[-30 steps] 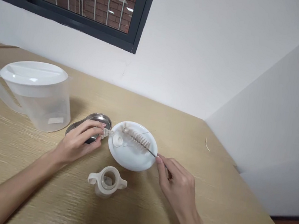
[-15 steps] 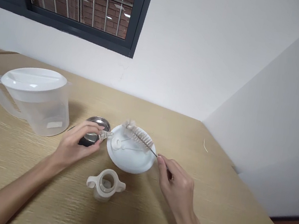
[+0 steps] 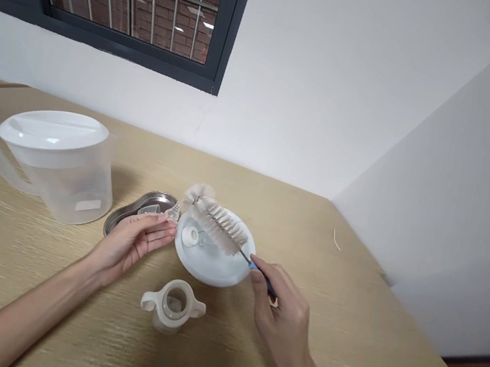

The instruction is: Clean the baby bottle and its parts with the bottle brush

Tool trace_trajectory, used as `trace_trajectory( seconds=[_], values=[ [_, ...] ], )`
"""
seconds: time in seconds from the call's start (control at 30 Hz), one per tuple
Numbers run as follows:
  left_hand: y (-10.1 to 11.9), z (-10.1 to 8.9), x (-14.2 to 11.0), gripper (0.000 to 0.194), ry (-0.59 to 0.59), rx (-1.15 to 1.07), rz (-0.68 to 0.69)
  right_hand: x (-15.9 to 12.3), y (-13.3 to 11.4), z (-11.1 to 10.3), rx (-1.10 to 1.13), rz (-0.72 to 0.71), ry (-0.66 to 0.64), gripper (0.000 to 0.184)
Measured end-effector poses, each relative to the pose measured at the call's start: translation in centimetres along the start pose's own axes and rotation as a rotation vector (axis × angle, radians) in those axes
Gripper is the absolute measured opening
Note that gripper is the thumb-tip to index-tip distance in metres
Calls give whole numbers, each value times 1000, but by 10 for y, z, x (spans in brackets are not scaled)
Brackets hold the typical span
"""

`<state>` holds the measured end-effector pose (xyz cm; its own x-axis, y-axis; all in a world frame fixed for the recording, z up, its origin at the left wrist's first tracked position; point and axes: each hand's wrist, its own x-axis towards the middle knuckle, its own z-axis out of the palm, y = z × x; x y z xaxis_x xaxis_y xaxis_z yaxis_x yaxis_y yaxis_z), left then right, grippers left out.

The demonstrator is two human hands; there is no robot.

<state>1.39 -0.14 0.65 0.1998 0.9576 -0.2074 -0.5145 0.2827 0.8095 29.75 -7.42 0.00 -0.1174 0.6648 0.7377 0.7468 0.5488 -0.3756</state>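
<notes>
My left hand (image 3: 137, 241), palm turned up, pinches a small clear bottle nipple (image 3: 173, 211) between thumb and fingers at the left rim of a white bowl (image 3: 213, 275). A bottle brush (image 3: 220, 226) with white bristles and a blue handle is in my right hand (image 3: 284, 306), closed round the handle. Its bristles slant over the bowl, and the rounded tip is close to the nipple. A white ring (image 3: 190, 236) and a thin stick-like piece, partly hidden by the bristles, lie in the bowl. Below the bowl stands an uncapped two-handled baby bottle (image 3: 172, 307).
A kidney-shaped steel tray (image 3: 113, 222) with a clear cup-like piece (image 3: 149, 210) in it lies behind my left hand. At the left stands a lidded plastic pitcher (image 3: 74, 182). A pale thin strip (image 3: 336, 240) lies at the right, and a wall (image 3: 282, 121) rises behind the table.
My left hand has rolled palm up with the nipple, uncovering more of the steel tray. The brush has moved left, its tip now near the nipple, and its blue handle shows.
</notes>
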Motion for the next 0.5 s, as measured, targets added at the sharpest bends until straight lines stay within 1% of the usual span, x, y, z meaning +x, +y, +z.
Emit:
trace_trajectory(
  seconds=[0.1, 0.23, 0.37, 0.5],
  values=[
    [0, 0, 0, 7, 6, -49, 1, 0, 0, 3, -1, -24, -42, 21],
    [0, 0, -1, 2, 4, -47, 23, -1, 4, 4, -72, 11, -47, 18],
    [0, 1, -1, 5, -37, -65, 5, -1, 8, 3, -75, 56, -29, 18],
    [1, 1, -2, 12, -97, -48, -9, 1, 10, 1, -73, 88, -30, 23]
  ],
)
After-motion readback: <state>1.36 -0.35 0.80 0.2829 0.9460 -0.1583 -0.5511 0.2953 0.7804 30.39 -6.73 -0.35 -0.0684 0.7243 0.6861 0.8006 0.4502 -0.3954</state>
